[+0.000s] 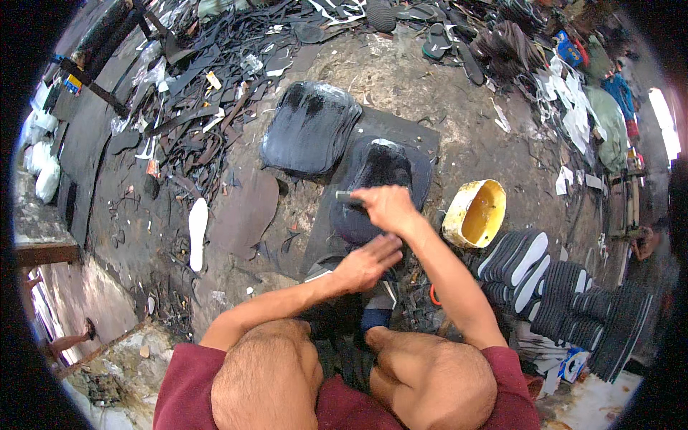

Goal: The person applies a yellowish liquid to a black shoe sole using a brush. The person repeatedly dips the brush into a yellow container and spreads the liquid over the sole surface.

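My right hand (387,208) is closed round a short tool (342,195) with a pale green end, over a dark rounded sheet (419,175). The tool's working end is blurred, so its kind is unclear. A wet black patch (383,161) with a whitish upper edge shows on that sheet. My left hand (368,265), slightly blurred, has its fingers stretched out at the sheet's near edge. A stack of similar dark sheets (304,140), whitish on top, lies beyond to the left. Right of my right hand stands a yellow tub (454,218) with amber liquid in it.
Stacked black-and-white soles (530,261) stand at the right. A white sole-shaped piece (198,233) and a brown sheet (247,211) lie on the left floor. Black scraps (208,86) heap at the far left, slippers (436,43) at the back, white plastic bags (570,97) far right.
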A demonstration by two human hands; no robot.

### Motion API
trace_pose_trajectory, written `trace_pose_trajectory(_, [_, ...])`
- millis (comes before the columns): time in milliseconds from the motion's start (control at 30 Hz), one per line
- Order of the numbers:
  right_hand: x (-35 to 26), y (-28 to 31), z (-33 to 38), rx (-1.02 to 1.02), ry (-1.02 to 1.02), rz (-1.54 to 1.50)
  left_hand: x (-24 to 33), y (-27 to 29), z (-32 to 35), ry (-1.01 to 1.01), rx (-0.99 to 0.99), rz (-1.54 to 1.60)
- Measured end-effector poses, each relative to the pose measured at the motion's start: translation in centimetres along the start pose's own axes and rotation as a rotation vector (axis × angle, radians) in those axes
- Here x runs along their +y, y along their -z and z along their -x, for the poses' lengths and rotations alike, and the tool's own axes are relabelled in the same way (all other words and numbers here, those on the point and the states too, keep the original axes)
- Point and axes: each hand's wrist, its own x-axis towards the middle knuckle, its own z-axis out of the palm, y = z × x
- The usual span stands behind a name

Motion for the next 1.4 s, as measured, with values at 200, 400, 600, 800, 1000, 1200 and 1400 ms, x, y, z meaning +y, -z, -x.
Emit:
trace_pose_trajectory(200, [-9.8, 1.7, 5.4, -0.002, 0.077, 0.033, 2.6, -2.3, 2.1, -0.274, -0.321, 0.237])
trace_pose_trajectory(400, [-4.7, 8.8, 5.8, 0.464, -0.07, -0.471, 1.3, -1.6, -0.3, -0.119, -0.117, 0.139])
trace_pose_trajectory(600, [7.7, 8.5, -0.6, -0.009, 0.118, -0.187, -1.5, -0.6, -3.8, 0.288, -0.226, -0.116])
trace_pose_trajectory(800, [12.8, 6.5, -5.5, 0.049, 0.159, -0.061, -2.1, -1.2, -3.4, 0.252, -0.249, -0.225])
trace_pose_trajectory(1000, [11.0, 10.6, 1.9, -0.147, -0.626, -0.144, -2.7, -0.8, -3.4, 0.239, -0.198, -0.172])
trace_pose_trajectory(1200, [5.3, 9.6, 8.2, -0.346, -0.496, -0.176, -2.3, -0.8, -3.2, 0.132, -0.155, -0.253])
trace_pose_trajectory(1400, [4.9, 7.8, 5.3, 0.081, -0.552, -0.122, -3.1, 0.8, -3.0, 0.222, -0.009, -0.269])
